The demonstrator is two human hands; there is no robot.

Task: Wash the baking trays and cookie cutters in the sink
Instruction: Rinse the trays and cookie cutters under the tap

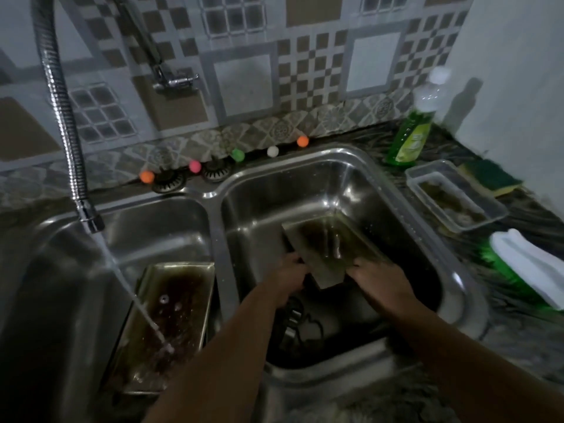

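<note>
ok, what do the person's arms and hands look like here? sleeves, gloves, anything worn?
Both forearms are bare, with no sleeves in view. The left hand and right hand wear no gloves. No watch, ring or bracelet is visible, though the picture is dim and soft.

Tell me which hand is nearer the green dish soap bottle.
Right. The right hand grips the tray's side below the green dish soap bottle; the left hand grips its far side.

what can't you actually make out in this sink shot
- Head view: the cookie cutters in the right basin are dark outlines in shadow, partly behind the left forearm; their shapes and count are unclear.
- The fingertips of the left hand and right hand are hidden behind the tray they hold.
- The soap bottle label is too blurred to read.
- The tray in the left basin: its near end is lost in darkness.
</note>
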